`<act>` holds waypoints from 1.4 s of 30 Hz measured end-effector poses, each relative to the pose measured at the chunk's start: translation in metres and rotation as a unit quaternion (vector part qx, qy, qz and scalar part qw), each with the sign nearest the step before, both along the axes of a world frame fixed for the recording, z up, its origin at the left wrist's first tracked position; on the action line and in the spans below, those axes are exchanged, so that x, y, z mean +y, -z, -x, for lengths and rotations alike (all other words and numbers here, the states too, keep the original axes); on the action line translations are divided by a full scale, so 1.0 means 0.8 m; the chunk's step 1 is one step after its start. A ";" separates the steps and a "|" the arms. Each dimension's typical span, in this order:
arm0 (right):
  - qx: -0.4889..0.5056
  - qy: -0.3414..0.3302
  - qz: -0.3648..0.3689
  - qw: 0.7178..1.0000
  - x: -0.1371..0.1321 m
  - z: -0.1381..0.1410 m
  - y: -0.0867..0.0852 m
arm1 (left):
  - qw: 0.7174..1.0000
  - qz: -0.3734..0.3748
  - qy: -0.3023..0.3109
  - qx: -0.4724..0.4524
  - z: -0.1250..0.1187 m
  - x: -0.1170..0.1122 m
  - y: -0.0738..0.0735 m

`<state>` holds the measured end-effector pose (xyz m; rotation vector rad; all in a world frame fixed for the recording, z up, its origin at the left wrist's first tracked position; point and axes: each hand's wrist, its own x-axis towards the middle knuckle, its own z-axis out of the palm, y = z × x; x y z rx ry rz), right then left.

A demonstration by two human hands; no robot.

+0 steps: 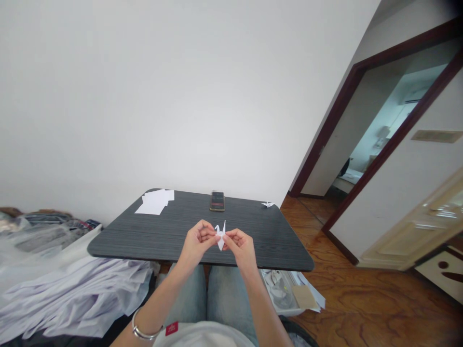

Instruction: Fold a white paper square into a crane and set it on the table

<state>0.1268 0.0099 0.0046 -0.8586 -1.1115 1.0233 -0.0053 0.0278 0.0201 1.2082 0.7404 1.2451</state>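
A white folded paper crane (220,239) is held up over the near edge of the dark table (173,236). Its bent head and neck point up on the left, and a straight pointed tail rises on the right. My left hand (198,237) pinches the crane's left side between thumb and fingers. On the other side, my right hand (239,242) has its thumb and fingers closed on the right part of the paper. The fingertips cover some of the folds and the wings.
White paper sheets (154,201) lie at the table's far left. A phone (217,201) stands near the back edge. Another paper crane (267,205) rests at the far right corner. White cloth (83,289) is piled at left; a bin (285,291) of odds and ends sits below right.
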 end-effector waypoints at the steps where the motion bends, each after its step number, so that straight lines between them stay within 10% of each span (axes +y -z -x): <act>1: -0.007 0.003 -0.003 1.000 -0.001 0.000 -0.001 | 1.000 0.002 0.006 -0.003 0.000 0.000 0.000; 17: -0.055 0.022 -0.018 0.998 -0.007 0.003 -0.006 | 0.993 -0.083 -0.060 0.062 0.003 0.002 -0.006; 27: -0.047 0.027 -0.016 0.998 -0.006 0.003 -0.003 | 0.927 -0.262 -0.207 0.171 0.004 -0.010 -0.011; 42: -0.040 0.026 -0.014 0.999 -0.007 0.004 -0.003 | 0.948 -0.207 -0.181 0.162 0.003 -0.003 -0.003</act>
